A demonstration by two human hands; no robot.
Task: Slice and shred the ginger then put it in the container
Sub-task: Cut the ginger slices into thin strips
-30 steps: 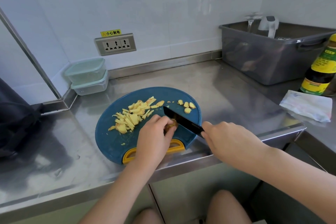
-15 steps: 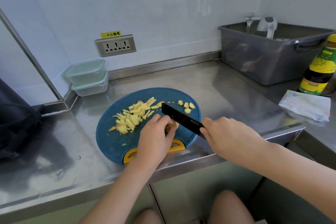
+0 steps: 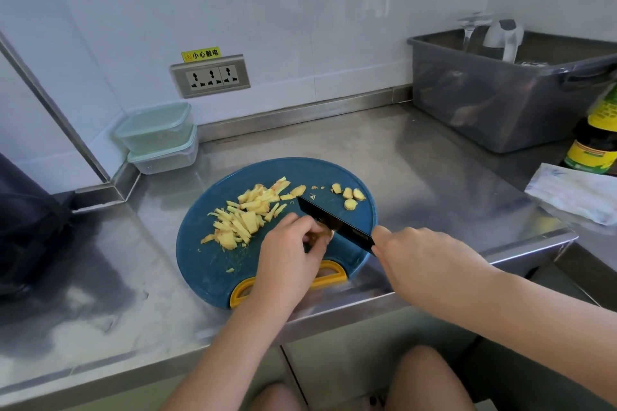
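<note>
The head camera looks down on a steel bench that carries one round blue cutting board with a yellow handle at its near edge.

There are three containers. Two clear lidded boxes are stacked in the far left corner, the upper box resting on the lower box, both with their pale green lids on. What is inside them cannot be told. One grey tub sits at the far right of the bench and holds a stemmed glass and a white and grey object.

On the board, one loose pile of shredded ginger lies left of centre. Four small ginger chunks lie together near the far right rim, apart from the pile.

The left hand has its fingers curled down over one more ginger piece, pinning it to the board. The right hand is wrapped round the handle of the single black knife. The blade slants across the board, just beside the left fingers and against the held piece.

At the right edge stand one dark bottle with a yellow label and one white packet. A wall plate shows three sockets.
</note>
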